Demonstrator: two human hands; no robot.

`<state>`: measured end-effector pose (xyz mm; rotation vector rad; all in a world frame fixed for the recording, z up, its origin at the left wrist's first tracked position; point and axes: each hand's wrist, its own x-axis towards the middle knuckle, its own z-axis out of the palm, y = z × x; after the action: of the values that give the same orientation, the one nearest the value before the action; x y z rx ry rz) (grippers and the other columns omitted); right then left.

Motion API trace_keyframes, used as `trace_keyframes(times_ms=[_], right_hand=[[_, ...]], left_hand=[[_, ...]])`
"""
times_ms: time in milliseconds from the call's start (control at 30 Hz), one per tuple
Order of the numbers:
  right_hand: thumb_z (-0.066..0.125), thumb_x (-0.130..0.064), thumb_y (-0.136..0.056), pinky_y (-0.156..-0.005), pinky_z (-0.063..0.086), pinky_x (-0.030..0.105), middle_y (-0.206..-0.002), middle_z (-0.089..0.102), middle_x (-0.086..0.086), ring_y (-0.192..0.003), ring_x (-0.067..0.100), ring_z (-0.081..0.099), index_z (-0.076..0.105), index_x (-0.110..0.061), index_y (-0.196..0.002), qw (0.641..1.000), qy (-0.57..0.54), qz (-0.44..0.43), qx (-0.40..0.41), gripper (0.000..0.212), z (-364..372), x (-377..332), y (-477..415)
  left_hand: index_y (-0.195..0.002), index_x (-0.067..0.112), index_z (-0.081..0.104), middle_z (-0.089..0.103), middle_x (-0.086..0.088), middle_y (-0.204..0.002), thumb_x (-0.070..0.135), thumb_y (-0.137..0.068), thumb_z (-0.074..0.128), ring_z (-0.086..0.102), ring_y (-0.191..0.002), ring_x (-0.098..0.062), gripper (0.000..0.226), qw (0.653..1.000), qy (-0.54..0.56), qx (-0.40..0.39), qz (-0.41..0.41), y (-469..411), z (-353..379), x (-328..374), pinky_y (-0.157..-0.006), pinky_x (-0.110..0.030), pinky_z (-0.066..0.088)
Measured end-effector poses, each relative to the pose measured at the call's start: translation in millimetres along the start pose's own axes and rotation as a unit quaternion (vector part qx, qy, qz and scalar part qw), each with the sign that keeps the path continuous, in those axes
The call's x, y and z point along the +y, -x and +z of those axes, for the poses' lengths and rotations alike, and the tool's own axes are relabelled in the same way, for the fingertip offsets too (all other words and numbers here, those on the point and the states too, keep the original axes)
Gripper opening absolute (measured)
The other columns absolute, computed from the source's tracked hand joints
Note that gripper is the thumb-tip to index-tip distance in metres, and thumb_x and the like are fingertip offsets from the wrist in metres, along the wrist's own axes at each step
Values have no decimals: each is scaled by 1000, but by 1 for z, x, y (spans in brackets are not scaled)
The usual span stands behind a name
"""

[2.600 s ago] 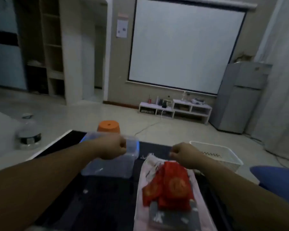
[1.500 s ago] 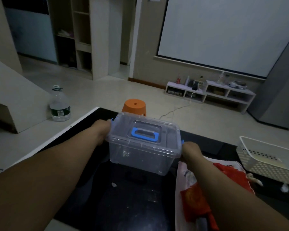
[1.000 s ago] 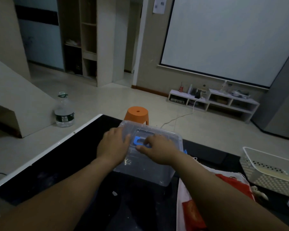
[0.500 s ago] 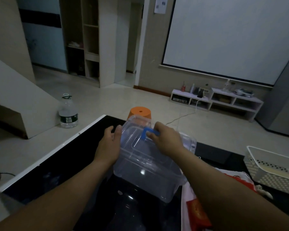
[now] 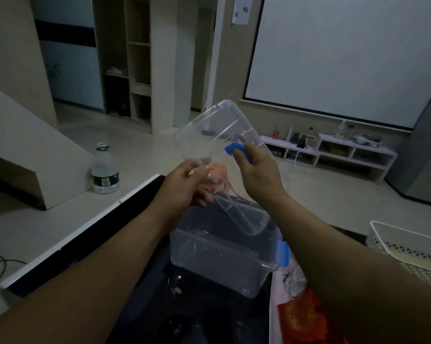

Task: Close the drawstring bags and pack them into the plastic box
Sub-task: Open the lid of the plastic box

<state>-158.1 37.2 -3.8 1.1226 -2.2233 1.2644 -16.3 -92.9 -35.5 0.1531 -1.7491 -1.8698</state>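
The clear lid is now lifted fully off the plastic box, held tilted above it; right hand grips its blue handle, left hand its edge.

A water bottle stands on the left floor. A white basket sits at right, a low white shelf far beyond it.

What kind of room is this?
Probably a living room in a home: a big projector screen covers the wall, a low white shelf sits under it, and a water bottle stands on the floor.
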Motion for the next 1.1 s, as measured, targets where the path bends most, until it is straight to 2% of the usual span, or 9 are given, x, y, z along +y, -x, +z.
trace_keyframes(times_ms=[133, 300, 433, 533, 667, 733, 833, 933, 1100], right_hand=[[41, -47, -110, -82, 54, 28, -114, 65, -4, -98, -2, 61, 67, -18, -117, 981, -157, 114, -11, 40, -5, -20, 3], [35, -78, -98, -92, 59, 46, -118, 71, 15, -107, 31, 73, 60, -14, -129, 829, -456, 325, -11, 76, -31, -29, 19], [52, -43, -107, -71, 55, 32, -100, 75, 15, -86, 23, 71, 61, -4, -123, 833, -405, 372, -64, 44, -10, -37, 42], [57, -31, -106, -62, 56, 28, -98, 75, 17, -77, 22, 72, 63, -2, -118, 785, -463, 409, -38, 32, 17, -47, 53], [54, -33, -108, -68, 61, 31, -103, 77, 16, -81, 25, 76, 62, -5, -127, 784, -472, 396, -81, 35, 41, -60, 77], [50, -47, -107, -84, 62, 38, -104, 80, 11, -93, 25, 78, 65, -13, -124, 823, -404, 376, -137, 41, 38, -54, 95], [48, -68, -99, -84, 57, 33, -100, 73, -5, -90, 11, 69, 65, -25, -110, 950, -68, 237, -189, 48, 10, -26, 114], [51, -71, -96, -76, 46, 25, -102, 64, -13, -91, 5, 62, 58, -32, -109, 917, 217, 128, -311, 42, -11, 0, 133], [41, -59, -106, -94, 49, 32, -102, 71, -6, -97, 13, 67, 50, -34, -97, 886, 328, 79, -318, 28, -9, 13, 149]], left_hand=[[-125, 27, 68, 76, -8, -102, 16, -104, 62, 73, -76, -23, 24, 994, -77, 16, 73, -1, -1, -2, -67, -27, 58], [-128, 29, 70, 71, 16, -118, 22, -102, 64, 66, -107, 0, 27, 929, -311, 70, 188, 6, -24, -11, -92, -19, 54], [-133, 19, 67, 59, 3, -135, 0, -96, 66, 58, -128, -12, 42, 920, -359, 70, 138, 7, -45, -27, -108, -25, 46], [-146, 21, 51, 63, 5, -134, 9, -103, 55, 65, -119, -12, 45, 979, -107, 172, -1, 24, -39, -21, -95, -27, 52], [-124, 11, 64, 77, -12, -111, 29, -109, 49, 78, -94, -25, 28, 966, 181, 152, -108, 41, -27, -13, -69, -31, 61], [-128, 10, 61, 76, -16, -109, 9, -103, 56, 78, -90, -28, 25, 963, 181, 166, -113, 45, -30, -13, -67, -32, 62], [-116, 8, 63, 76, -15, -100, -2, -102, 47, 78, -77, -22, 23, 949, 194, 217, -124, 43, -43, -16, -63, -30, 62], [-115, 2, 61, 72, -24, -107, -5, -102, 42, 76, -79, -25, 24, 938, 217, 244, -118, 34, -56, -24, -66, -33, 62], [-151, 14, 44, 66, -20, -125, -9, -94, 48, 72, -86, -27, 61, 899, 229, 361, -95, 23, -101, -53, -65, -34, 61]])
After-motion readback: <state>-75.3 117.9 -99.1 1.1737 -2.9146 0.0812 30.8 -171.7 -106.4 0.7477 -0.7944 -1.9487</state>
